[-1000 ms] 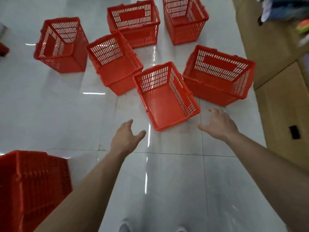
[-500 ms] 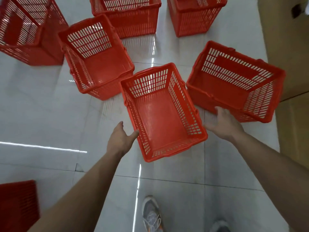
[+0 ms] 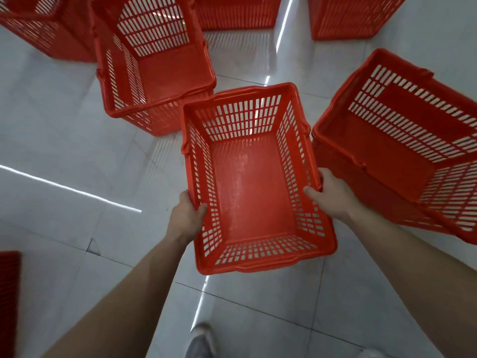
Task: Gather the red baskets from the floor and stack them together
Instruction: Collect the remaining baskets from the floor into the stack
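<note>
Your left hand (image 3: 185,221) and right hand (image 3: 331,194) grip the rims of the empty center basket (image 3: 254,192); the upper-left basket (image 3: 165,73) and right basket (image 3: 392,156) are also empty.

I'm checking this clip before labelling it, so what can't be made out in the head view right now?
Head view:
Fingers of left hand and right hand: hidden behind the middle basket's walls; only thumbs show.
Whether that basket is off the floor: unclear from above.
Three far baskets: cut off by the top edge.
Red thing at lower left: cut off by the left edge.
</note>
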The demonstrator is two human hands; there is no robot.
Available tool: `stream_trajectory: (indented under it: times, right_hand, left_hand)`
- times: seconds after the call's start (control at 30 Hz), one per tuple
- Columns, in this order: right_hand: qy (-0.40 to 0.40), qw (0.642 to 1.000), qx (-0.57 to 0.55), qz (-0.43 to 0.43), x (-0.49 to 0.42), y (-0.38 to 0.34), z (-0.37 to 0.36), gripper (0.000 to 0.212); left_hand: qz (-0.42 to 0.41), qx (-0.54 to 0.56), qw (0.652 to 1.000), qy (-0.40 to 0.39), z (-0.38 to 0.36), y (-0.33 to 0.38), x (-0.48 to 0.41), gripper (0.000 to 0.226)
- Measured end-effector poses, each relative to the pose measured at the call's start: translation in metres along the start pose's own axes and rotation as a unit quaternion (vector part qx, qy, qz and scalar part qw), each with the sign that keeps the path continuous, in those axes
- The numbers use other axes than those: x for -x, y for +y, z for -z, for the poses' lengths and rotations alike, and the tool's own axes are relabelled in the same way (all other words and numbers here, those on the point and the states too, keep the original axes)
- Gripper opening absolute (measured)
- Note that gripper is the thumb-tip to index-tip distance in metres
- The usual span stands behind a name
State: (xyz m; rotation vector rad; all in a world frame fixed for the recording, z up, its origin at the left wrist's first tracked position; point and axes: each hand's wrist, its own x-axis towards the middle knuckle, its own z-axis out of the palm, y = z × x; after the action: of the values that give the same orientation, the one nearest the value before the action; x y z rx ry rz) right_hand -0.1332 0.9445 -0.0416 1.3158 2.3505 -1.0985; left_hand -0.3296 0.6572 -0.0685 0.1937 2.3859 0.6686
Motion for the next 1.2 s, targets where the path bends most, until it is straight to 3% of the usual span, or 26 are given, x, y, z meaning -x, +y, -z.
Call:
stream_trajectory:
  times: [0.13, 0.27, 0.4, 0.53, 0.67, 0.83, 1.2]
  right_hand:
    - [0.042, 0.999, 0.001, 0.026, 0.01, 0.008, -0.011, 0.037]
    - [0.007, 0.999, -0.023, 0.031, 0.048, -0.011, 0.011, 0.026]
    - [-0.027, 0.998, -0.034, 0.035, 0.101, -0.055, 0.044, 0.043]
    - [-0.071, 0.997, -0.004, 0.031, 0.151, -0.101, 0.062, 0.033]
    - [-0.09, 0.994, 0.013, 0.053, 0.199, -0.138, 0.059, 0.059]
    - [-0.045, 0.991, 0.048, 0.12, 0.253, -0.178, 0.023, 0.034]
    - [-0.064, 0.966, 0.04, 0.247, 0.393, -0.352, -0.136, 0.026]
  left_hand:
    - [-0.016, -0.029, 0.998, 0.044, -0.001, -0.007, 0.002, 0.035]
    - [-0.04, -0.043, 0.998, 0.036, 0.023, -0.011, 0.031, 0.037]
    - [-0.041, -0.036, 0.998, 0.011, 0.069, -0.016, 0.072, 0.041]
    - [-0.055, -0.03, 0.998, 0.017, 0.123, -0.027, 0.117, 0.041]
    - [-0.05, -0.015, 0.998, 0.041, 0.172, -0.047, 0.166, 0.04]
    - [-0.012, 0.03, 0.995, 0.093, 0.226, -0.095, 0.244, 0.04]
    - [0.082, 0.081, 0.964, 0.24, 0.393, -0.291, 0.384, 0.031]
